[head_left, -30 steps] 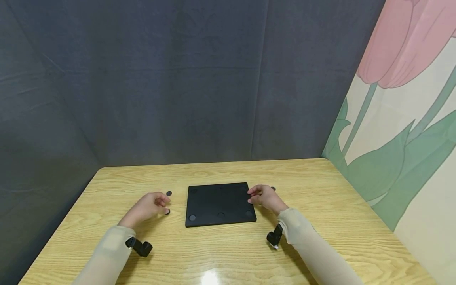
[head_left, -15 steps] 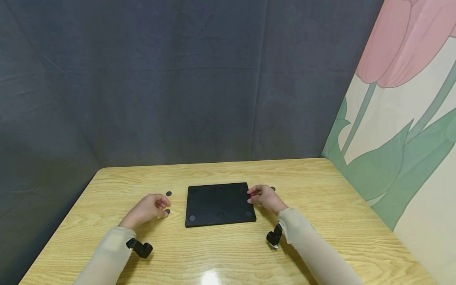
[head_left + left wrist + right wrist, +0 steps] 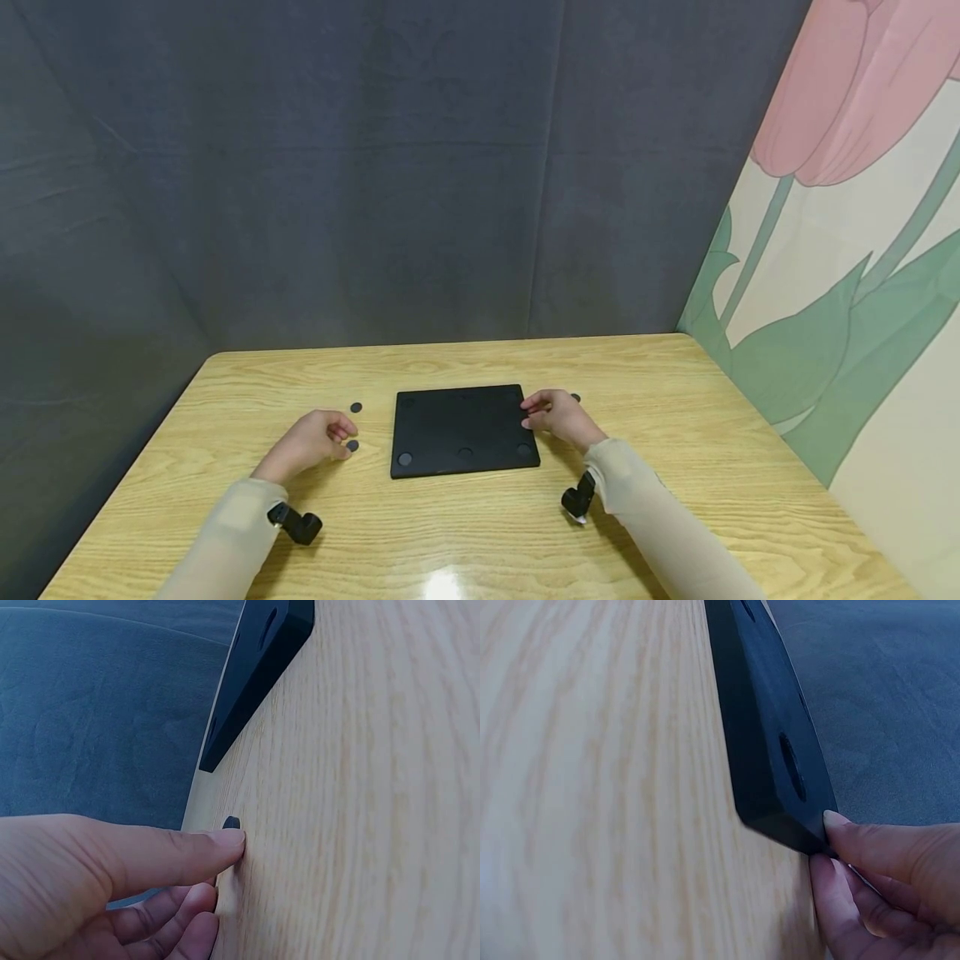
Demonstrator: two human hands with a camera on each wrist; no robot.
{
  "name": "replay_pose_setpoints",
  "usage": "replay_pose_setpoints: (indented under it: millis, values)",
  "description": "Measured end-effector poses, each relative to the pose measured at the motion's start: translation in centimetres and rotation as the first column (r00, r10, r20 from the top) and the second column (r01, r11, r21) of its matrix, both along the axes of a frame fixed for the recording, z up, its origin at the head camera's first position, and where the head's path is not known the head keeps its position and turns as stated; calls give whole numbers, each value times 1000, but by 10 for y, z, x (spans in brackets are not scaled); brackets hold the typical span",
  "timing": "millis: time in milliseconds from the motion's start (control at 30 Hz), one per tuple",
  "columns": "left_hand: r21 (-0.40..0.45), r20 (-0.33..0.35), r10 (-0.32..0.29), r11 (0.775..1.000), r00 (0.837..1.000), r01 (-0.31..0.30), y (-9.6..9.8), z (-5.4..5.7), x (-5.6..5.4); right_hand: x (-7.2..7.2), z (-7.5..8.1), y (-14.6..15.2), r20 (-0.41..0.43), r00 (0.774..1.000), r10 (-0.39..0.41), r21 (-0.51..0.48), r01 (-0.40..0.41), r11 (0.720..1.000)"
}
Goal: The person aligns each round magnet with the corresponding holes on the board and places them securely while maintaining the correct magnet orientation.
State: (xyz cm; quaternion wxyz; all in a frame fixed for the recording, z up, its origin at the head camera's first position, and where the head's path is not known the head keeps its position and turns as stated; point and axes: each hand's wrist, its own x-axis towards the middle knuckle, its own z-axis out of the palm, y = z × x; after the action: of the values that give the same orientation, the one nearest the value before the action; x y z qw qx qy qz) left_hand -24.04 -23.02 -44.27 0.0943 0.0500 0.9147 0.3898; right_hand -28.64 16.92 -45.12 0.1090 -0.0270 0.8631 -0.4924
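Observation:
A black rectangular board with round recesses lies flat on the wooden table. The round spot at its near left corner looks greyer than the others. My right hand pinches the board's right edge; in the right wrist view the thumb lies on top and a finger below. To the left of the board, my left hand has its thumb at the edge of a small dark disc, its other fingers loosely bent. Another dark disc lies just beyond.
A further dark disc lies behind my right hand, partly hidden. The wooden table ends at a dark curtain at the back. A flower-patterned cloth hangs at the right.
My left hand has shifted slightly, its thumb drawing back to the near left edge of the disc, which now shows more fully. My right hand and the board have not moved.

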Motion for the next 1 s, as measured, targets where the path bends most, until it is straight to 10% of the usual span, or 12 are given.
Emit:
replay_pose_setpoints:
  millis: [1000]
  values:
    - [-20,1,22,1000,1000,-21,1,0,-2,0,-1,0,8,1000,0,8,0,1000]
